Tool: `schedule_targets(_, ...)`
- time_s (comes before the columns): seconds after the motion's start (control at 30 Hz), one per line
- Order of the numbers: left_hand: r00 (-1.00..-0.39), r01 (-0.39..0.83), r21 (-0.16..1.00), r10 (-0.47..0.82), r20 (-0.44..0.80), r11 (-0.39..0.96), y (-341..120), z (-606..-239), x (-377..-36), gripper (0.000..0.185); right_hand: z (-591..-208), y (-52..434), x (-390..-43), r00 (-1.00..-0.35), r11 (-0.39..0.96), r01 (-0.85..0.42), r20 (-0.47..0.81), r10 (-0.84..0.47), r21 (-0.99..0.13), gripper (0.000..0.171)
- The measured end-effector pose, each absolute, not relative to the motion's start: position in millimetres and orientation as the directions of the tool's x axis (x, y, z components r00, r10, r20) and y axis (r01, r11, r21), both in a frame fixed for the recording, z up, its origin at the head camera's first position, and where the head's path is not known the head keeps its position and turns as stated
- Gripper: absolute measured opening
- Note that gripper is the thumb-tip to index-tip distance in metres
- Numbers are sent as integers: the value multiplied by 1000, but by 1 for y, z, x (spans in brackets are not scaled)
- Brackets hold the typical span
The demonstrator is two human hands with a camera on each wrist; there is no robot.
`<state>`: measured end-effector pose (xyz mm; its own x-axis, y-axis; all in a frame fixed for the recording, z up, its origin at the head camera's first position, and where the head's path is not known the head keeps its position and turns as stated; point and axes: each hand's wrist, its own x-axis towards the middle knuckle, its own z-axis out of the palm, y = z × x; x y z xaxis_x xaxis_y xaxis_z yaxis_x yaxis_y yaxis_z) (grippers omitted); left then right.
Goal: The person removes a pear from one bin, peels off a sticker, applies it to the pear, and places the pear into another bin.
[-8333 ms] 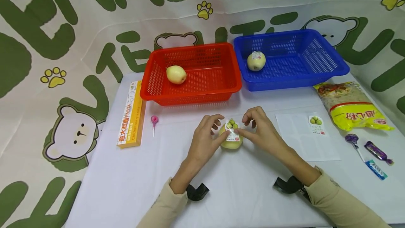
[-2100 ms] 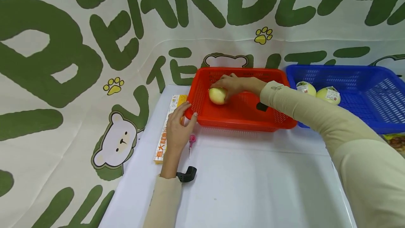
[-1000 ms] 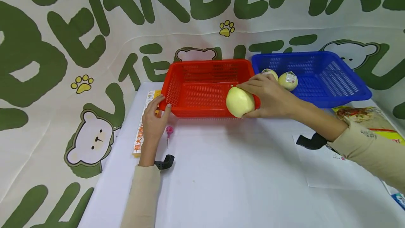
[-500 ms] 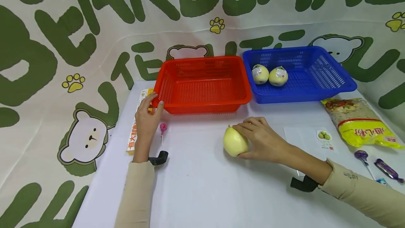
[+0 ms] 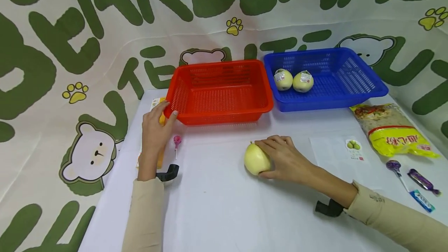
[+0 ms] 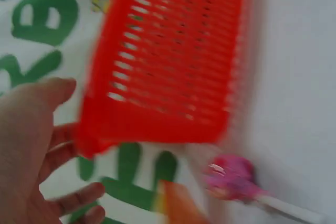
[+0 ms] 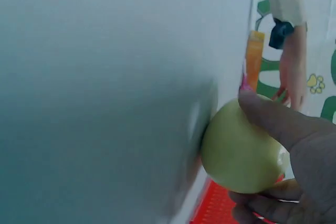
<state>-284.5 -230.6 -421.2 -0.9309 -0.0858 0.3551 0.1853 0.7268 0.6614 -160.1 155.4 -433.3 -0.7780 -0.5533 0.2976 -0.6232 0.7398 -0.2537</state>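
Observation:
My right hand (image 5: 288, 163) grips a pale yellow-green pear (image 5: 256, 160) at the table's middle, thumb on the near side and fingers over the top. In the right wrist view the pear (image 7: 239, 148) sits between thumb and fingers, close to the tabletop. My left hand (image 5: 155, 133) is at the front left corner of the red basket (image 5: 224, 118), thumb and fingers spread. In the left wrist view its fingertips reach the rim of the basket (image 6: 157, 127); contact is blurred. Two pears (image 5: 303, 81) with label stickers lie side by side in the blue basket (image 5: 332, 103).
A pasta box (image 5: 161, 156) lies partly under my left hand, beside a pink lollipop (image 5: 177, 140). To the right are a sticker sheet (image 5: 329, 154), a yellow food bag (image 5: 393, 129), a purple lollipop (image 5: 393, 165), a purple-wrapped candy (image 5: 423, 182) and a small blue packet (image 5: 422, 200).
My right hand took the pear out of the red basket and brought it to the table's middle. Earlier, both hands worked on a labelled pear; the blue basket went from one pear to two.

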Motion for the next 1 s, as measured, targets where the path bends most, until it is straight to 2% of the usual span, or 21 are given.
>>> schedule_targets(0.07, -913, 225, 640, -70, 401, 735, -219, -407, -278, 57, -429, 161, -156, -794, 757, -604, 270, -544, -249, 100)
schedule_targets(0.17, -839, 389, 651, -40, 542, 652, -184, -384, -257, 46, -417, 175, -150, -814, 770, -579, 244, -528, -267, 101)
schedule_targets(0.27, -716, 619, 590, 61, 696, 518, -129, -369, -222, 34, -402, 194, -147, -817, 758, -575, 254, -517, -308, 87)
schedule_targets(0.33, -632, 738, 521, 167, 757, 429, -88, -367, -197, 32, -393, 210, -148, -815, 749, -577, 276, -509, -324, 73)
schedule_targets(0.4, -547, 824, 444, 285, 787, 353, -48, -370, -177, 32, -385, 228, -150, -816, 747, -575, 302, -493, -333, 59)
schedule_targets(0.47, -510, 856, 406, 397, 763, 319, -13, -377, -163, 33, -379, 247, -151, -826, 760, -556, 320, -463, -337, 51)
schedule_targets(0.57, -508, 861, 397, 534, 676, 317, 31, -391, -155, 36, -375, 277, -150, -854, 796, -504, 330, -402, -334, 45)
schedule_targets(0.73, -589, 802, 429, 670, 452, 415, 86, -417, -160, 44, -381, 322, -150, -898, 846, -411, 314, -309, -340, 39)
schedule_targets(0.9, -622, 777, 305, 747, 235, 551, 125, -446, -162, 58, -400, 361, -149, -944, 880, -304, 242, -226, -364, 32)
schedule_targets(1.0, -631, 770, 252, 758, 165, 586, 138, -461, -160, 60, -408, 379, -145, -972, 901, -220, 158, -172, -374, 34)
